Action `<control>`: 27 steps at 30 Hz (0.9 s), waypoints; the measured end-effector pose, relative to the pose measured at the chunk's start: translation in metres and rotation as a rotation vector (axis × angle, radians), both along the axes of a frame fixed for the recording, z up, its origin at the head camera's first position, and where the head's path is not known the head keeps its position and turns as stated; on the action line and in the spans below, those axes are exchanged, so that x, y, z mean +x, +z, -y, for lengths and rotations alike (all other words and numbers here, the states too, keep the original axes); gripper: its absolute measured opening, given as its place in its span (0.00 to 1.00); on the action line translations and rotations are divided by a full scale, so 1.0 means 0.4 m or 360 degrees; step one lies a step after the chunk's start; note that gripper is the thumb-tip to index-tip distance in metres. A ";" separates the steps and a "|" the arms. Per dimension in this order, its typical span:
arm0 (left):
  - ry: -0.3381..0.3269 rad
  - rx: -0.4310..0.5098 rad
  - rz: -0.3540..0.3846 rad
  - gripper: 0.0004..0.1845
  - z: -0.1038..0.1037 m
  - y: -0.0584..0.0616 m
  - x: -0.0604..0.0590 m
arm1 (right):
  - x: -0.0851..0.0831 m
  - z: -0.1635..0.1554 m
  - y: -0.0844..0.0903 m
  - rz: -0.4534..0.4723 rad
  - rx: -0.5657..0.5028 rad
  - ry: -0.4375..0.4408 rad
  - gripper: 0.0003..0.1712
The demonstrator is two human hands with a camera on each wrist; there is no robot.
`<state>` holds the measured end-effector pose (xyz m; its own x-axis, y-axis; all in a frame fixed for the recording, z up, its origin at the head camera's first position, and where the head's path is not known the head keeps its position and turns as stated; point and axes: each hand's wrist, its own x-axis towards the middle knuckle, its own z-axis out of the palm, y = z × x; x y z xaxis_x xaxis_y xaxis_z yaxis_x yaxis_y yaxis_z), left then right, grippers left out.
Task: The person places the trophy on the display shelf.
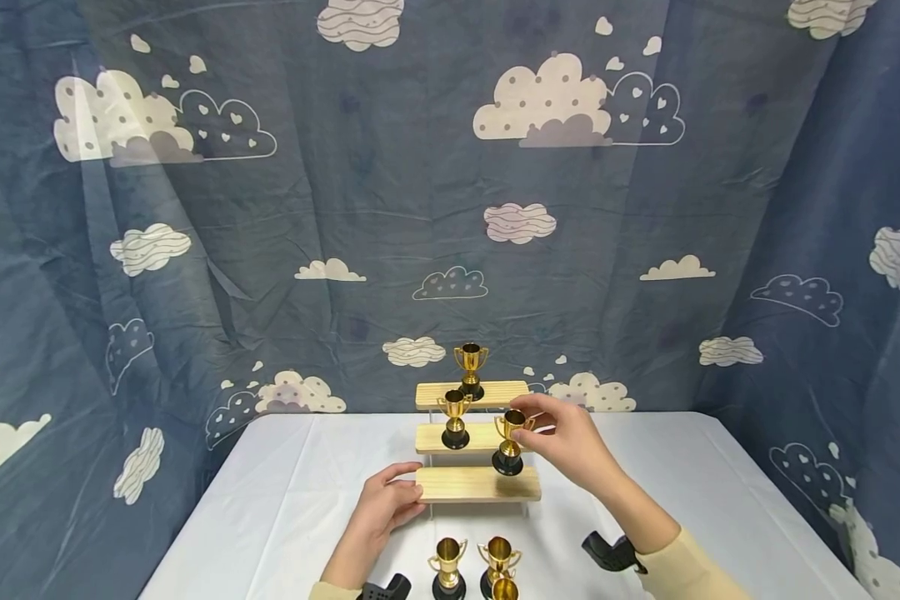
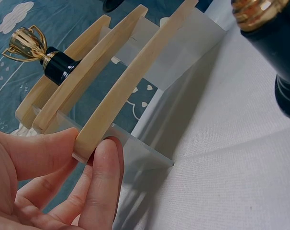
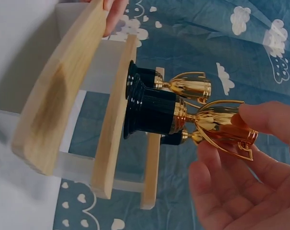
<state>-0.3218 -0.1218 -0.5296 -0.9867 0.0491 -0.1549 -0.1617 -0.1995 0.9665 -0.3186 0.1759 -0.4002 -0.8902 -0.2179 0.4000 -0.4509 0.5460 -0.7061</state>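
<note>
My right hand [image 1: 562, 433] pinches the cup of a small gold trophy [image 1: 508, 446] with a black base, at the right end of the middle wooden shelf [image 1: 482, 437]. In the right wrist view the held trophy [image 3: 183, 115] is upright to the shelf, its base against or just off the board; I cannot tell which. Fingers and thumb of my left hand [image 1: 386, 504] grip the left end of the lowest shelf [image 2: 130, 79]. A second trophy [image 1: 455, 421] stands on the middle shelf's left part, and another trophy [image 1: 471, 371] stands on the top shelf [image 1: 431, 395].
Clear side panels [image 2: 140, 148] support the three-step stand on a white tablecloth [image 1: 292, 492]. In front of it are a trophy [image 1: 447, 568], another trophy [image 1: 497, 558] and a partly cut-off trophy [image 1: 505, 589]. Dark blue cloud-print cloth [image 1: 390, 192] hangs behind.
</note>
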 end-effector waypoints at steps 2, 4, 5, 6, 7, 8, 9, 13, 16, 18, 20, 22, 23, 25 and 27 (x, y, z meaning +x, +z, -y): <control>-0.0007 0.0016 -0.0005 0.28 -0.002 -0.001 -0.002 | -0.012 0.003 0.005 -0.0010 0.0006 0.0002 0.22; -0.0013 0.0027 -0.0010 0.29 -0.003 -0.001 -0.003 | -0.022 0.005 0.007 -0.0003 0.0014 -0.0001 0.22; -0.0015 0.0030 -0.0014 0.29 -0.003 -0.002 -0.004 | -0.026 0.006 0.008 0.0005 0.0015 -0.0004 0.22; -0.0015 0.0034 -0.0013 0.29 -0.003 -0.002 -0.004 | -0.031 0.006 0.009 0.0012 0.0017 -0.0009 0.21; -0.0014 0.0034 -0.0013 0.29 -0.004 -0.001 -0.004 | -0.035 0.007 0.009 0.0019 0.0022 -0.0013 0.21; -0.0013 0.0033 -0.0010 0.29 -0.004 0.000 -0.004 | -0.039 0.008 0.010 0.0027 0.0026 -0.0015 0.21; -0.0010 0.0031 -0.0008 0.29 -0.003 0.000 -0.004 | -0.042 0.008 0.011 0.0035 0.0025 -0.0016 0.21; -0.0013 0.0028 -0.0012 0.30 -0.002 0.004 -0.006 | -0.056 0.011 0.020 0.0050 0.0019 -0.0016 0.21; -0.0020 0.0021 -0.0013 0.30 0.000 0.002 -0.009 | -0.068 0.012 0.026 0.0064 0.0006 -0.0020 0.21; -0.0020 0.0022 -0.0010 0.30 0.001 0.000 -0.012 | -0.076 0.011 0.027 0.0067 0.0014 -0.0026 0.21; -0.0018 0.0019 -0.0002 0.30 0.002 -0.003 -0.016 | -0.085 0.010 0.026 0.0074 0.0023 -0.0038 0.21; -0.0019 0.0022 0.0002 0.30 0.002 -0.006 -0.018 | -0.091 0.009 0.024 0.0080 0.0029 -0.0049 0.21; -0.0021 0.0024 0.0004 0.31 0.003 -0.007 -0.019 | -0.093 0.009 0.024 0.0079 0.0038 -0.0051 0.21; -0.0025 0.0029 0.0008 0.31 0.003 -0.008 -0.018 | -0.097 0.011 0.023 0.0086 0.0043 -0.0062 0.21; -0.0022 0.0029 0.0012 0.30 0.002 -0.007 -0.015 | -0.097 0.014 0.024 0.0094 0.0049 -0.0070 0.21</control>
<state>-0.3277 -0.1227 -0.5325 -0.9847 0.0654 -0.1612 -0.1717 -0.2151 0.9614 -0.3575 0.1703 -0.3905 -0.9211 -0.1893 0.3403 -0.3840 0.5861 -0.7134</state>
